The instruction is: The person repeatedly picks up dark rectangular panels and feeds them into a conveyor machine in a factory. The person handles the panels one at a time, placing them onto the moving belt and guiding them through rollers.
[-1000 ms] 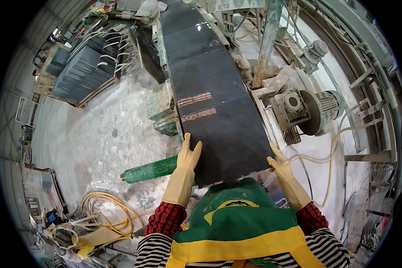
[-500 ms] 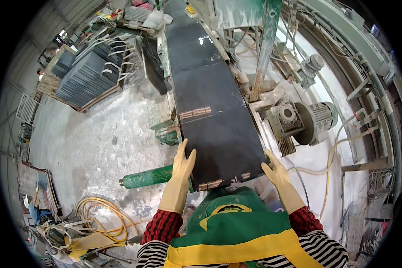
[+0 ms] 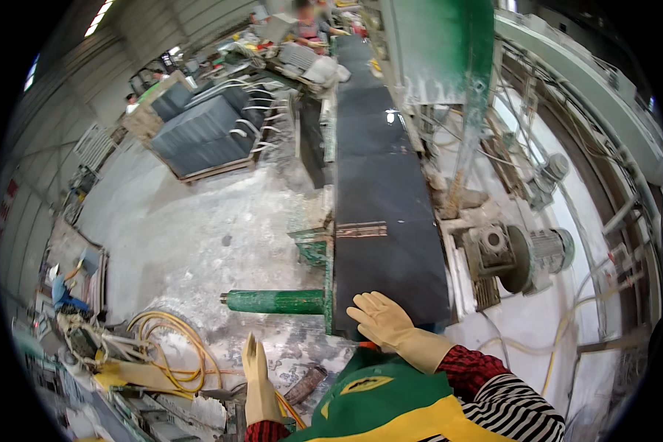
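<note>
A dark polished stone slab (image 3: pixel 394 269) lies at the near end of a long roller line, with further dark slabs (image 3: pixel 379 173) end to end beyond it. My right hand (image 3: pixel 383 324), in a cream rubber glove, rests on the slab's near end, fingers stretched forward and slightly apart. Away to the left, over the floor and touching nothing I can see, my left hand (image 3: pixel 256 376) is held upright in a matching glove. Its fingers are straight and it holds nothing. Next to the slab's left side, a green roller (image 3: pixel 272 301) sticks out sideways.
A motor with a round housing (image 3: pixel 527 258) stands right of the line. Dark slabs are stacked on a wooden pallet (image 3: pixel 217 173) at the far left. A yellow hose (image 3: pixel 180 335) lies coiled on the floor at left. One person (image 3: pixel 309 29) stands at the line's far end, another (image 3: pixel 66 287) at far left.
My left hand has left the slab's left edge and moved down and left. My right hand has gone from its right edge onto the near end. The view has turned left and up.
</note>
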Demonstrator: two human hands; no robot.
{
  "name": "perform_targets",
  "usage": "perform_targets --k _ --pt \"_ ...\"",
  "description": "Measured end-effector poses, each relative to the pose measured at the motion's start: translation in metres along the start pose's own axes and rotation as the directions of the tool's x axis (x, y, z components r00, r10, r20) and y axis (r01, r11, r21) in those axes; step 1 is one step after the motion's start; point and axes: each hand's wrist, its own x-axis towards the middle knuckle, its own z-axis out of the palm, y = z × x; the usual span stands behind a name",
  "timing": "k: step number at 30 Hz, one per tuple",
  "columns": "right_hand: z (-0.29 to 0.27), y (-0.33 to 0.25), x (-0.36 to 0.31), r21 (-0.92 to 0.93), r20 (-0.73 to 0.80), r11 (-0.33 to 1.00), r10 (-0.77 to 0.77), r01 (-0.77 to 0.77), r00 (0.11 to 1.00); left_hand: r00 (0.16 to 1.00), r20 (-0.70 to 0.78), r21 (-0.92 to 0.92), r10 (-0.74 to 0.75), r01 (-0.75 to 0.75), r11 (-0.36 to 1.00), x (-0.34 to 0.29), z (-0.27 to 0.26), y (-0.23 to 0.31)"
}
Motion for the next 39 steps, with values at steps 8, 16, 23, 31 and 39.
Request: perform_targets --k 8,16,23,31,39 --pt "0.003 0.007 0.012 -0.013 -0.055 0.993 -0.117 0.117 0.992 0.862 -0.507 0.148 0.004 0.082 0.986 -0.119 -0.191 -0.156" --pt "0.009 0.003 0.022 -0.139 0.030 0.987 -0.082 0.086 0.996 0.453 -0.891 0.153 0.037 0.222 0.963 -0.256 -0.282 -0.202" --pt "-0.007 -0.009 0.025 -0.304 0.324 0.952 0.140 -0.037 0.936 0.396 -0.854 0.506 0.338 0.477 0.719 -0.360 -0.349 -0.224" --pt "0.023 -0.036 0.034 -0.544 0.334 0.795 0.498 -0.268 0.800 0.426 -0.733 0.680 0.530 0.466 0.566 -0.437 -0.431 -0.280" --pt "0.060 -0.162 0.000 -0.134 0.072 0.903 0.419 -0.408 0.905 0.561 -0.752 0.660 0.346 0.647 0.383 -0.453 -0.448 -0.279"
